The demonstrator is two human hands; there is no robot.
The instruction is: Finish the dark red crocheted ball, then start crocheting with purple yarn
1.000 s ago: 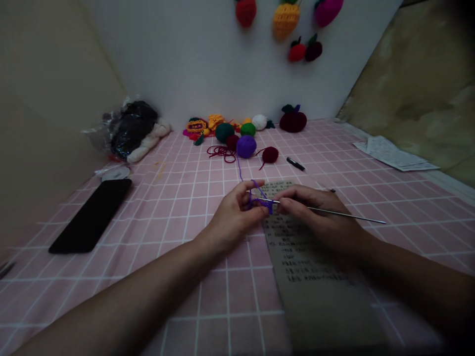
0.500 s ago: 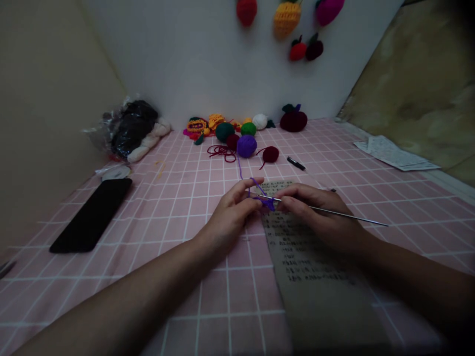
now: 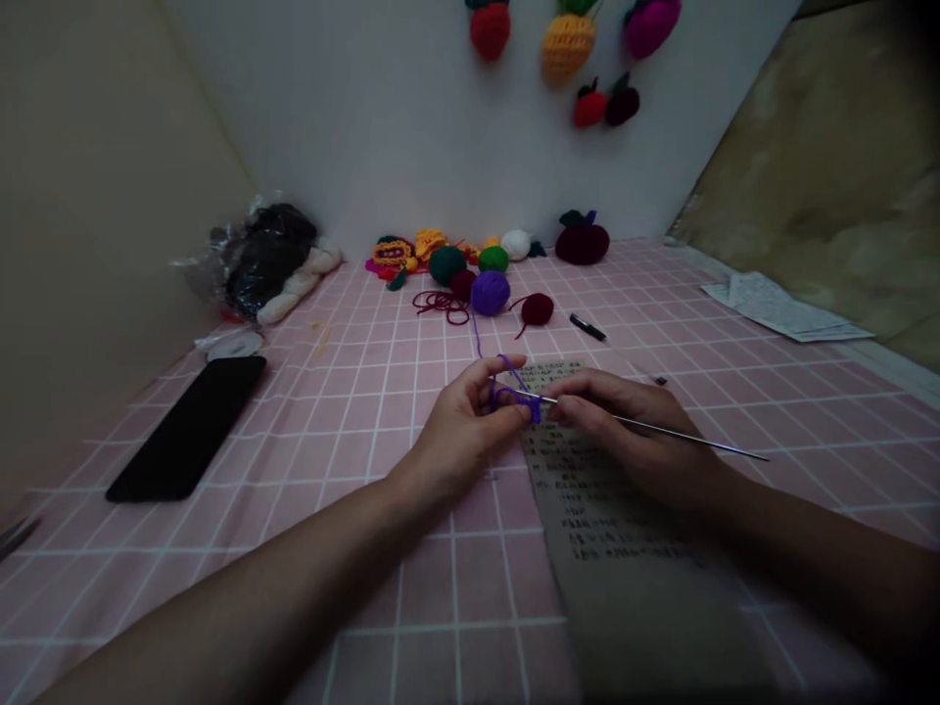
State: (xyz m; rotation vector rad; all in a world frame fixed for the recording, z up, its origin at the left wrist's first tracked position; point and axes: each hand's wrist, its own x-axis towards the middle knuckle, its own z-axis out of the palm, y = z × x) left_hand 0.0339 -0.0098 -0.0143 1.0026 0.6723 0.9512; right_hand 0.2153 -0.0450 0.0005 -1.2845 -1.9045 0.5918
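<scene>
My left hand (image 3: 462,431) pinches a small purple crochet piece (image 3: 518,399), with purple yarn looped over its fingers. The strand runs back to a purple yarn ball (image 3: 490,292). My right hand (image 3: 632,426) grips a thin metal crochet hook (image 3: 661,431), its tip pushed into the purple piece and its long end pointing right. Both hands hover just above a printed paper sheet (image 3: 609,529) lying on the pink checked tablecloth (image 3: 367,411).
Several yarn balls and crocheted fruits (image 3: 455,259) lie at the back, and a dark red crocheted apple (image 3: 583,241) beside them. A black phone (image 3: 189,426) and a plastic bag of yarn (image 3: 264,257) sit on the left. A pen (image 3: 587,326) and papers (image 3: 778,305) are right. Crocheted fruits (image 3: 565,44) hang on the wall.
My left fingers opened slightly, then closed back on the purple piece; the hook tip shifted a little within the loops. The view tilted slightly.
</scene>
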